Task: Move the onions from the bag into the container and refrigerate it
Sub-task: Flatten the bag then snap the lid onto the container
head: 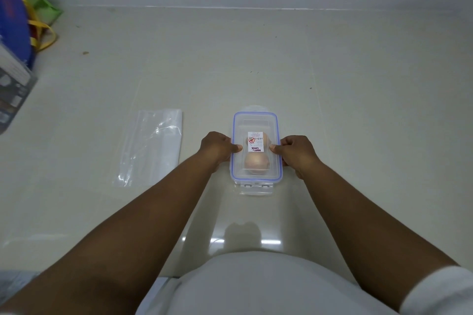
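Head view looks down on a glossy pale-beige counter (358, 110) against a white wall. Near its front edge, the left hand (217, 148) and right hand (297, 152) clasp a clear blue-rimmed plastic container (256, 123) holding two onions (256, 162); an empty clear plastic bag (151, 146) lies just left.

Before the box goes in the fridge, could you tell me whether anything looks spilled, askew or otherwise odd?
Nothing is spilled or damaged. The lid sits square on the container with the onions inside, both hands at its sides. The near end clip still sticks out flat, apparently unlatched. The empty bag lies flat to the left.
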Demonstrator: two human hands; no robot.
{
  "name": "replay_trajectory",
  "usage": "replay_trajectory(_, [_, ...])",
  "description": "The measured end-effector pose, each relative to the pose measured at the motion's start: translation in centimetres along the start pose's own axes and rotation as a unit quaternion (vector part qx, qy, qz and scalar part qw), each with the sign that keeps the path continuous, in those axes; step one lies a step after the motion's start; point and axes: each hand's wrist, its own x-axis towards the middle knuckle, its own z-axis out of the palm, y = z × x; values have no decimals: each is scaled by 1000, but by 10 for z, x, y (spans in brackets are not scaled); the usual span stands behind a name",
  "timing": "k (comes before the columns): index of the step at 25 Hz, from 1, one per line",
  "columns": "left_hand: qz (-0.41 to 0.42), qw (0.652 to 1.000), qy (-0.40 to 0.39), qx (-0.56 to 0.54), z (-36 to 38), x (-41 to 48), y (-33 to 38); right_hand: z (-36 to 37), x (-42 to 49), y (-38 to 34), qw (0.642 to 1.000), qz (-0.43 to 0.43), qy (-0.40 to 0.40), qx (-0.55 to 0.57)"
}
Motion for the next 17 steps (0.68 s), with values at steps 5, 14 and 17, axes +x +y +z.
replay_trajectory(5, [-9,1000,-7,-17,-12,-12,-19,3,-5,-5,993,-66,-22,-95])
replay_trajectory(14, [139,961,173,163,-47,-36,-57,16,-11,-38,917,-174,-198,-299])
replay_trajectory(17, [112,968,134,179,-54,-43,-66,27,-17,-38,888,-227,-188,-354])
